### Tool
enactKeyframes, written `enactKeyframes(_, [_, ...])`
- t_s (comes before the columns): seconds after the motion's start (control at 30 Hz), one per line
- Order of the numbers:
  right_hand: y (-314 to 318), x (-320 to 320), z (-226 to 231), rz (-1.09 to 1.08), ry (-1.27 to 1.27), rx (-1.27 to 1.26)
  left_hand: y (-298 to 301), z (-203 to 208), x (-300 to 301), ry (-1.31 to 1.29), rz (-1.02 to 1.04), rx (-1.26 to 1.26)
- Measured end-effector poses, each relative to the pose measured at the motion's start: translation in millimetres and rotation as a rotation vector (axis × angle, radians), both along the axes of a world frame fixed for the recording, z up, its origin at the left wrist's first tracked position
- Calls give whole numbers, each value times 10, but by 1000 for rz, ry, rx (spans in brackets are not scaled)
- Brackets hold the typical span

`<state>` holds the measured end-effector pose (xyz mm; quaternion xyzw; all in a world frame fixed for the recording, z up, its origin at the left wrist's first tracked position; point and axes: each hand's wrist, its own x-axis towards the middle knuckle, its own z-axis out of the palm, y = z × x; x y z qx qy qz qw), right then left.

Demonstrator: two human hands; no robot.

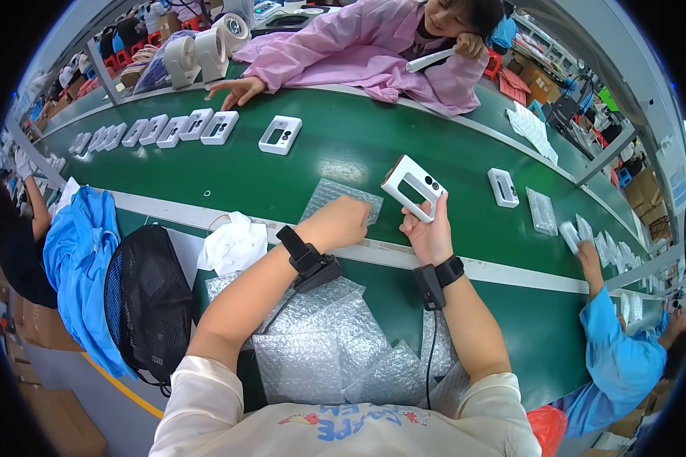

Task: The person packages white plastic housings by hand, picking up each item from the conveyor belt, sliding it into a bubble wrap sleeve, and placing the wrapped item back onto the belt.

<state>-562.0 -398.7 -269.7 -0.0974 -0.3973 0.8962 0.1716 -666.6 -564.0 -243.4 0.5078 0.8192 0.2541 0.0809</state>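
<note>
Just right of centre, my right hand [430, 230] grips a white rectangular plastic casing [417, 188] by its lower end. The casing is tilted; it has a long cut-out and dark round spots near one end. To its left, my left hand [340, 222] is closed on a clear bubble wrap bag [324, 196] over the front edge of the green belt. The fingers of that hand are mostly hidden behind its back. A dark band with a small box sits on each wrist. Loose bubble wrap bags [305, 358] lie in a pile before me.
White casings [219, 128] stand in a row on the green belt [206, 171], with another casing [503, 187] at right. A co-worker's pink sleeve [312, 46] reaches across from behind. A black mesh bag [151, 297] and white cloth [235, 244] lie left. A blue-sleeved person [621, 350] works at right.
</note>
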Motion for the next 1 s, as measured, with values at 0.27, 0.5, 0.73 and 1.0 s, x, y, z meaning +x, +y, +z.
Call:
enactKeyframes(0.27, [-103, -5, 63, -39, -19, 309, -40, 120, -130, -305, 83, 69])
enactKeyframes(0.5, [-194, 4, 30, -22, -172, 593, -35, -63, -225, -789, 298, 351])
enactKeyframes(0.73, [-199, -25, 41, 4, -219, 616, -52, -80, -313, -897, 401, 446])
enactKeyframes(1.0, [-197, -28, 29, 1, -249, 531, 20, -70, -66, -91, 179, 570])
